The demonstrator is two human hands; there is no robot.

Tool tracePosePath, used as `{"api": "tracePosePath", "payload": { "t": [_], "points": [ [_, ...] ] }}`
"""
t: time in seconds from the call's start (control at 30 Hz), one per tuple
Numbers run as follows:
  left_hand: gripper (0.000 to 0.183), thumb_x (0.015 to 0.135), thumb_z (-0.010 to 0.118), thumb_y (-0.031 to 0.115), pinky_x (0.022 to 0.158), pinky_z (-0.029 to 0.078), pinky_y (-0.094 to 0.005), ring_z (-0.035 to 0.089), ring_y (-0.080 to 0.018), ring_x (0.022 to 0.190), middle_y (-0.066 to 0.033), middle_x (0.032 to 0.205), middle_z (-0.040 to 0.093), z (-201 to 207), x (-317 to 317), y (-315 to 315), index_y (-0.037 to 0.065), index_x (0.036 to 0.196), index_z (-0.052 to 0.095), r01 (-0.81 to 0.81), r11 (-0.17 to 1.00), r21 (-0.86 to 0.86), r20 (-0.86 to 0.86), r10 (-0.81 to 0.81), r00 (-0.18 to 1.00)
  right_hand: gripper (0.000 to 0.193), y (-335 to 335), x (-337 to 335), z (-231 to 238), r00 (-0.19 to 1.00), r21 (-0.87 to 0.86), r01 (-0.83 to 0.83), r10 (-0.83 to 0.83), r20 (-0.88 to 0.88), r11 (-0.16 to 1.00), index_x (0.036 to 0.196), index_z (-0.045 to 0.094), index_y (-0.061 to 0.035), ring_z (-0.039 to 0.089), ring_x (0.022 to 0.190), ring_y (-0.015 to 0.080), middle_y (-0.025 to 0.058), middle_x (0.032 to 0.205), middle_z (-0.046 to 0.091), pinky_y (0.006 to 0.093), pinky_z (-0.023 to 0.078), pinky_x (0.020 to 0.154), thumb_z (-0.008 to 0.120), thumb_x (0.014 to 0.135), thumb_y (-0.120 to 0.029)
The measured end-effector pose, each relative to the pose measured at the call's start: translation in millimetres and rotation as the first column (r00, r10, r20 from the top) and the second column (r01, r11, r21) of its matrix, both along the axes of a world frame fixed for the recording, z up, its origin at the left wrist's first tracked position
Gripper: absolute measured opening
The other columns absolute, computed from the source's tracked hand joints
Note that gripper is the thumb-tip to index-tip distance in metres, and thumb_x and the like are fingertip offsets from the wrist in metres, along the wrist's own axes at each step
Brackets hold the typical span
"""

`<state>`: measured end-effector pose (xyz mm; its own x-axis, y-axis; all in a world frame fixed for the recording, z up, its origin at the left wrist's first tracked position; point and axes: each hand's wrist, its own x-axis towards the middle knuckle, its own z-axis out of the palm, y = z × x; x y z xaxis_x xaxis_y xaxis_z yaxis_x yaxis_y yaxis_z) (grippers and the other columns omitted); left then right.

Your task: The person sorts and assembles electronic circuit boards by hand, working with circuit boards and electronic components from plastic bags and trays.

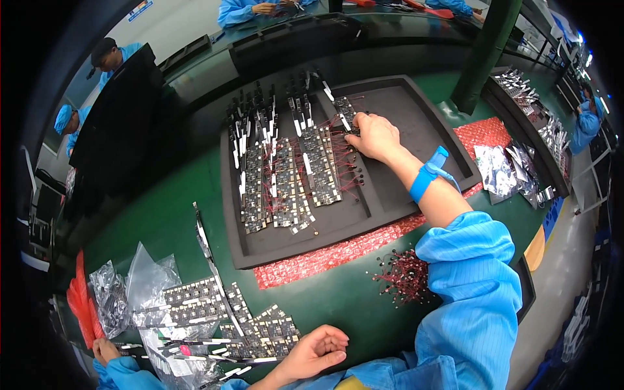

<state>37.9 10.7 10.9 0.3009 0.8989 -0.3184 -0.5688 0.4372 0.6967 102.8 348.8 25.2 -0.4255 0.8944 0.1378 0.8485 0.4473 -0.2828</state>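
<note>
My right hand [375,138], with a blue strap [431,174] round its wrist, reaches over the black foam tray [299,246]. Its fingers close on the near end of a narrow circuit board [344,109] trailing thin red wires. To the left in that tray, several rows of circuit boards [323,166] overlap, with black and white strips at their far ends and red wires along one side. Near the lower edge, my left hand [318,351] is empty, its fingers loosely curled and the thumb apart. Beside it lie more circuit boards [270,331].
A heap of small red-wired parts [403,276] lies by my right sleeve. Red bubble wrap [338,252] sticks out under the tray. Clear plastic bags [149,279] lie at left, near another person's hand [105,351]. A dark green post [484,62] rises at far right.
</note>
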Motion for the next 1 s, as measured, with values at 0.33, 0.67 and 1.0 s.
{"api": "tracePosePath", "payload": {
  "t": [0.33,0.67,1.0],
  "points": [
    [0.023,0.071,0.048,-0.001,0.071,0.036,-0.0188,0.042,-0.0065,0.08,-0.0026,0.084,0.042,-2,-1,0,0.002,0.092,0.039,0.022,1.0,-0.003,0.016,-0.022,1.0,0.053,13,0,2,0.996,-0.173,0.082,-0.086,-0.018,0.982,0.097,0.042,-0.0098,0.046,0.088,0.0246,0.0111,0.094,0.047,0.0356,0.038,0.071,0.065,0.053,-0.028],
    [0.022,0.071,0.049,0.0,0.07,0.037,-0.0187,0.043,-0.0066,0.079,-0.0029,0.084,0.043,0,-1,-2,0.002,0.092,0.039,0.019,1.0,-0.004,-0.018,-0.019,1.0,0.051,25,9,1,0.909,-0.393,0.026,-0.186,-0.373,0.919,0.09,0.043,-0.0014,0.05,0.07,0.0173,0.01,0.077,0.051,0.025,0.04,0.061,0.065,0.046,-0.014],
    [0.022,0.072,0.049,0.001,0.07,0.036,-0.0184,0.042,-0.0063,0.078,-0.0025,0.083,0.043,-1,-2,-1,0.001,0.092,0.039,0.027,1.0,-0.002,-0.023,-0.027,0.999,0.047,14,25,11,0.826,-0.4,0.08,-0.286,-0.486,0.913,0.089,0.039,-0.0011,0.049,0.055,0.0136,0.0079,0.069,0.049,0.0241,0.04,0.053,0.061,0.049,-0.011]
  ]
}}
